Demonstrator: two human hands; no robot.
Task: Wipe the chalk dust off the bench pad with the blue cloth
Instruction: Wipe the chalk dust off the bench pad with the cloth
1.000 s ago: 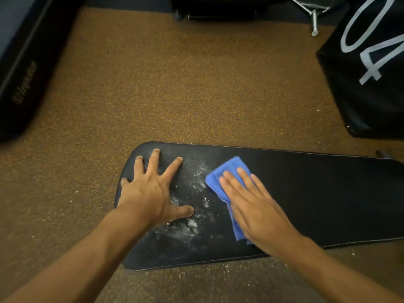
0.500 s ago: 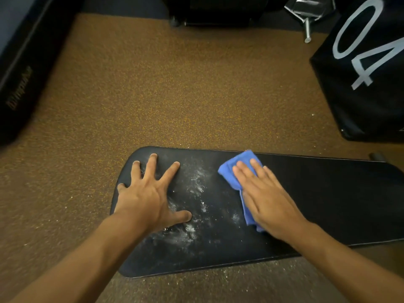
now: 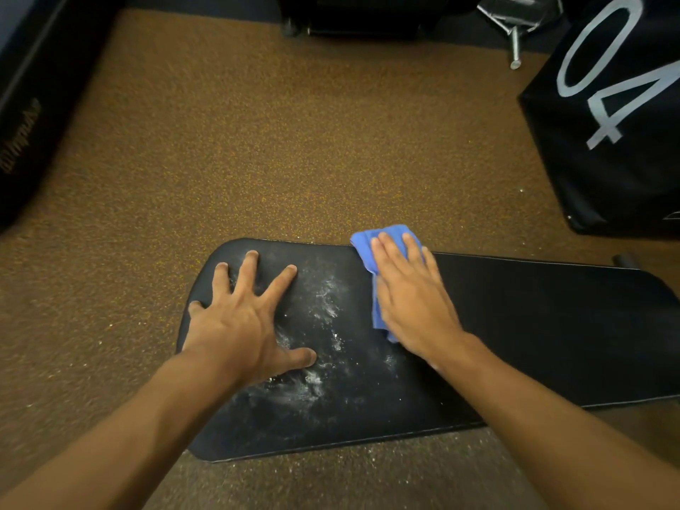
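Head view: my right hand (image 3: 414,300) presses flat on the blue cloth (image 3: 379,248) at the bench pad's (image 3: 533,325) twelve-o'clock edge, left hand (image 3: 243,318) splayed empty at nine, chalk dust (image 3: 323,336) seemingly between them.

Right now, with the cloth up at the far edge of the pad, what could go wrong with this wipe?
1. The folded blue cloth under the right hand overhangs the far edge of the black bench pad; pushing further could sweep the white chalk dust onto the brown speckled floor.
2. The chalk lies left of the cloth, so this stroke may miss it.
3. The left hand, flat on the pad, touches chalk by the thumb and may smear it.
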